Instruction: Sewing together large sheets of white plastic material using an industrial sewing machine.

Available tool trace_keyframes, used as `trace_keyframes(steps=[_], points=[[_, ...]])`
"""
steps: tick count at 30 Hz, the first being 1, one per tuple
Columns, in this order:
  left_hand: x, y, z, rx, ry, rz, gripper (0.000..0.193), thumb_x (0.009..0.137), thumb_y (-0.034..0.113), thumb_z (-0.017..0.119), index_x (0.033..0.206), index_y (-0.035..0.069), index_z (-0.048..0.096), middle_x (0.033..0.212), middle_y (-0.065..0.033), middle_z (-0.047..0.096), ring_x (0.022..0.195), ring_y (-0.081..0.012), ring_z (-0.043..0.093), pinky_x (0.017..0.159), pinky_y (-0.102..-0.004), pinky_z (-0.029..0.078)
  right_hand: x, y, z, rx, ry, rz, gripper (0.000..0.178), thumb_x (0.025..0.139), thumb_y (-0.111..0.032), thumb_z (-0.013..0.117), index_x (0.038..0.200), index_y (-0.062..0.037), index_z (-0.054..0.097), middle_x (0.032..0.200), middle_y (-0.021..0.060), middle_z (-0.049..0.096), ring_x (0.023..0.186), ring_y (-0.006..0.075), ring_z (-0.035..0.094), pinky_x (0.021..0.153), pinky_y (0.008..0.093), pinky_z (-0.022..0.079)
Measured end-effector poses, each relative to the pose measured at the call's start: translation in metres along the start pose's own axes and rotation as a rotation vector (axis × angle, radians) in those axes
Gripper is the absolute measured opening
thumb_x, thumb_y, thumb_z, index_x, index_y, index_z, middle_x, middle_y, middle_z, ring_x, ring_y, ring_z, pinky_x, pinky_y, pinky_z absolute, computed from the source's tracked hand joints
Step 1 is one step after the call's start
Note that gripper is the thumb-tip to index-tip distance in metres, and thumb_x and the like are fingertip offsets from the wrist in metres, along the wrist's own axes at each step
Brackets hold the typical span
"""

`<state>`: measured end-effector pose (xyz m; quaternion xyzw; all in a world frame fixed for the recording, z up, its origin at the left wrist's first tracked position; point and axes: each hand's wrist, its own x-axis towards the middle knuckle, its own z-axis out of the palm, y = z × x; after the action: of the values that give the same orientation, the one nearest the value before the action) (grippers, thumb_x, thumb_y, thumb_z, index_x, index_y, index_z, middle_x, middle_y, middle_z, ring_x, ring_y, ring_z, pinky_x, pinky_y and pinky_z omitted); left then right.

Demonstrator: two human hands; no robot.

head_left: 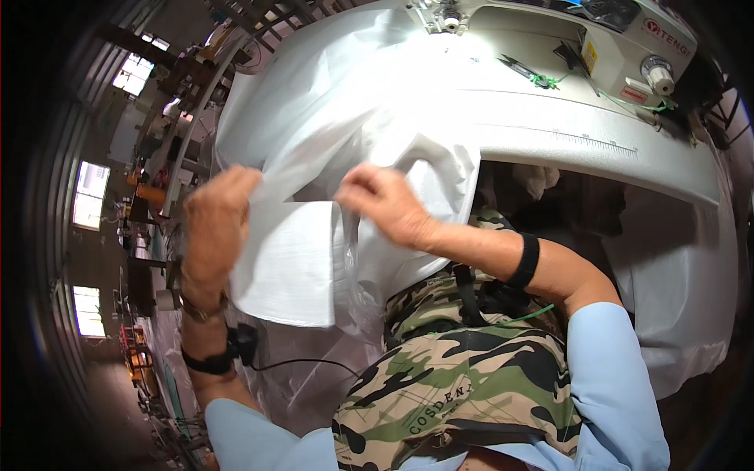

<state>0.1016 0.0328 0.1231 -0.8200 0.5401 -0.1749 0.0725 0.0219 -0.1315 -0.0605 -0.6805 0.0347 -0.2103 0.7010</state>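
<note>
Dim workshop (pixel 102 259) lit by windows (pixel 92 192), white sheeting (pixel 287 275) draped over the table (pixel 542 141), left hand (pixel 220 220) curled by the sheeting's left edge, right hand (pixel 385 206) half-curled over its folds, whether either pinches cannot be told

Open room is left between the left hand (pixel 220 216) and right hand (pixel 386 206) above white cloth (pixel 289 263); the far right is blocked by a sewing machine (pixel 624 63).

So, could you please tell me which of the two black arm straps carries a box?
The left forearm strap: a black box sits on its inner side, while the right forearm strap shows only a plain band.
</note>
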Motion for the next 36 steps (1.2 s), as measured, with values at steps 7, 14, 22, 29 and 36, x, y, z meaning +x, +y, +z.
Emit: trace_keyframes(steps=[7, 14, 22, 29, 36], points=[[0.035, -0.033, -0.029, 0.241, 0.069, 0.111, 0.017, 0.081, -0.008, 0.055, 0.094, 0.0, 0.061, 0.089, -0.016, 0.063, 0.085, -0.0352, 0.063, 0.074, -0.0426, 0.05, 0.037, -0.005, -0.049, 0.442, 0.521, 0.211, 0.069, 0.097, -0.014, 0.054, 0.15, 0.0073, 0.016, 0.144, 0.0248, 0.043, 0.097, 0.0244, 0.069, 0.067, 0.0293, 0.057], [0.034, 0.005, -0.047, 0.2, 0.091, 0.366, 0.008, 0.079, -0.008, 0.057, 0.084, -0.003, 0.061, 0.084, -0.0125, 0.063, 0.085, -0.0304, 0.065, 0.092, -0.0418, 0.052, 0.054, 0.01, -0.043, 0.568, 0.183, 0.517, 0.034, 0.089, -0.012, 0.059, 0.121, 0.0018, 0.059, 0.106, 0.0128, 0.067, 0.068, 0.0158, 0.067, 0.052, 0.0265, 0.051], [-0.014, 0.025, 0.016, -0.624, -0.392, 0.083, 0.017, 0.072, -0.008, 0.056, 0.089, -0.004, 0.059, 0.079, -0.0113, 0.057, 0.069, -0.0235, 0.056, 0.066, -0.0333, 0.047, -0.057, 0.011, -0.018, 0.374, -0.834, 0.178, 0.029, 0.098, -0.028, 0.061, 0.115, -0.0057, 0.07, 0.114, 0.0072, 0.07, 0.111, 0.0158, 0.061, 0.101, 0.0324, 0.045], [-0.061, 0.089, 0.112, -1.332, -0.334, -0.265, 0.011, 0.083, -0.006, 0.051, 0.091, -0.002, 0.057, 0.081, -0.0012, 0.056, 0.075, -0.0075, 0.052, 0.068, -0.0225, 0.044, -0.098, 0.009, -0.048, 0.31, -0.151, 0.554, 0.022, 0.094, -0.022, 0.067, 0.096, 0.0005, 0.07, 0.094, 0.0063, 0.069, 0.089, 0.013, 0.063, 0.084, 0.0277, 0.049], [-0.073, 0.126, 0.135, -1.773, -0.239, -0.539, 0.014, 0.091, 0.001, 0.06, 0.105, 0.0, 0.056, 0.091, 0.0015, 0.058, 0.084, -0.0042, 0.054, 0.075, -0.0214, 0.047, -0.112, 0.013, -0.039, 0.698, -0.196, 0.468, 0.042, 0.096, -0.019, 0.066, 0.125, 0.0013, 0.045, 0.093, 0.0093, 0.067, 0.087, 0.0132, 0.065, 0.082, 0.0269, 0.052]])
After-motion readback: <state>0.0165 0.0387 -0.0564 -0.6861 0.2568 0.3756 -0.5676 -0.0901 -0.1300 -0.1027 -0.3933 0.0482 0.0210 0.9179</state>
